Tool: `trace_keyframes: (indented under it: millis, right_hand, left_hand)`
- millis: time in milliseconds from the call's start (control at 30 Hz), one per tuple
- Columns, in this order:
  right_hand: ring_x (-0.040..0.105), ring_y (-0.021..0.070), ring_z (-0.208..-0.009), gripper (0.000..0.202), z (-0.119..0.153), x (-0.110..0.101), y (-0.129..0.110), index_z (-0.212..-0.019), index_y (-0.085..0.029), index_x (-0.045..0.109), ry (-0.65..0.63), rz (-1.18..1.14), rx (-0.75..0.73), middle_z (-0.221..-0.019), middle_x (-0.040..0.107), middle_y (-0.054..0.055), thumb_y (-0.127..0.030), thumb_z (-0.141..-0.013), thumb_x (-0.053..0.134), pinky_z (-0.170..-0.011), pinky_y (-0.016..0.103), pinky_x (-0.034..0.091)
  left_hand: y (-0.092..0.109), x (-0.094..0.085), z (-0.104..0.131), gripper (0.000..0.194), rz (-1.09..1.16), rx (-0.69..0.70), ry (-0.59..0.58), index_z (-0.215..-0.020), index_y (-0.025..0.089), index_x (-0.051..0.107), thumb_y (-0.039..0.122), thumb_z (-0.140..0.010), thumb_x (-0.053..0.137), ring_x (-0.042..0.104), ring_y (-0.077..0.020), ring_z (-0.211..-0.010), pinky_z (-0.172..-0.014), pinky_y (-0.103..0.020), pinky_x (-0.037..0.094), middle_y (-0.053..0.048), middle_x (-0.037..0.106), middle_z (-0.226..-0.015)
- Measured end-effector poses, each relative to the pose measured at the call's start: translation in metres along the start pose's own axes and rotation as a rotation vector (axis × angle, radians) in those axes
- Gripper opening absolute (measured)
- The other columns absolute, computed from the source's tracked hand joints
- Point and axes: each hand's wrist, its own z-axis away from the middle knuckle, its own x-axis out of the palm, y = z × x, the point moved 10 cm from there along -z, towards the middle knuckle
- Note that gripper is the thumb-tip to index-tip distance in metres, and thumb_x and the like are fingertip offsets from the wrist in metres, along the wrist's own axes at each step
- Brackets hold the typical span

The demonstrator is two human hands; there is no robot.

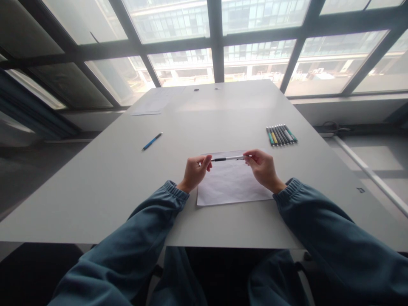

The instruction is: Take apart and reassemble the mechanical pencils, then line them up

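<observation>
A silver pen with a black grip [227, 159] is held level above a white sheet of paper [234, 185]. My left hand [195, 171] pinches its tip end between thumb and fingers. At the other end, my right hand [262, 168] is closed on the pen's silver barrel. The paper lies flat on the white table [111, 191], partly under my hands. Off to the left rests a blue pen [152, 141], set at a slant. A row of several pens [281, 135], mostly dark with green and yellow ones, lies side by side beyond my right hand.
More sheets of paper [149, 102] lie at the table's far left. Two small objects, one a dark disc [196, 89], sit near the far edge. A small dark mark [360, 190] shows at the right. Large windows stand behind the table.
</observation>
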Motion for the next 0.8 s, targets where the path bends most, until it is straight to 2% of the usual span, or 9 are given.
trace_keyframes:
  millis: [200, 333, 467, 600, 800]
  right_hand:
    - [0.065, 0.017, -0.069, 0.019, 0.0, 0.0, 0.0, -0.091, -0.018, 0.072, 0.002, -0.002, -0.001, -0.076, 0.069, 0.003, -0.036, -0.086, 0.071, -0.066, 0.032, 0.053]
    - [0.064, 0.017, -0.069, 0.018, -0.001, -0.001, 0.001, -0.091, -0.018, 0.072, 0.01, 0.002, -0.003, -0.076, 0.069, 0.003, -0.036, -0.086, 0.071, -0.066, 0.032, 0.054]
    - [0.064, 0.0171, -0.068, 0.019, -0.001, -0.003, 0.002, -0.091, -0.018, 0.073, 0.027, 0.021, -0.003, -0.075, 0.069, 0.003, -0.037, -0.087, 0.07, -0.065, 0.032, 0.053]
    - [0.064, 0.0168, -0.067, 0.017, -0.002, -0.006, 0.002, -0.091, -0.018, 0.073, 0.046, 0.029, 0.002, -0.073, 0.068, 0.002, -0.034, -0.086, 0.07, -0.064, 0.031, 0.052]
    - [0.064, 0.0165, -0.067, 0.017, -0.002, -0.007, 0.002, -0.091, -0.018, 0.073, 0.054, 0.034, -0.003, -0.074, 0.069, 0.002, -0.034, -0.086, 0.07, -0.065, 0.031, 0.053]
  left_hand:
    - [-0.013, -0.001, 0.001, 0.065, 0.034, -0.054, 0.013, -0.053, 0.018, 0.065, 0.062, -0.098, 0.048, 0.06, -0.0136, -0.048, -0.055, -0.027, 0.046, -0.002, 0.062, -0.048]
    - [-0.022, -0.005, 0.0, 0.065, 0.094, -0.097, 0.067, -0.065, 0.017, 0.073, 0.061, -0.101, 0.041, 0.065, -0.016, -0.057, -0.063, -0.029, 0.051, -0.005, 0.069, -0.058]
    - [-0.009, -0.007, -0.002, 0.047, 0.076, 0.008, 0.071, -0.091, 0.018, 0.079, 0.056, -0.099, 0.051, 0.071, -0.0205, -0.083, -0.081, -0.035, 0.053, -0.007, 0.078, -0.087]
    - [0.005, -0.005, -0.003, 0.034, 0.024, 0.095, 0.044, -0.11, 0.021, 0.076, 0.048, -0.094, 0.064, 0.068, -0.0215, -0.097, -0.081, -0.034, 0.052, -0.007, 0.078, -0.101]
    - [0.013, -0.006, -0.002, 0.032, -0.011, 0.171, 0.067, -0.11, 0.023, 0.076, 0.042, -0.084, 0.078, 0.067, -0.0211, -0.095, -0.077, -0.034, 0.052, -0.008, 0.076, -0.104]
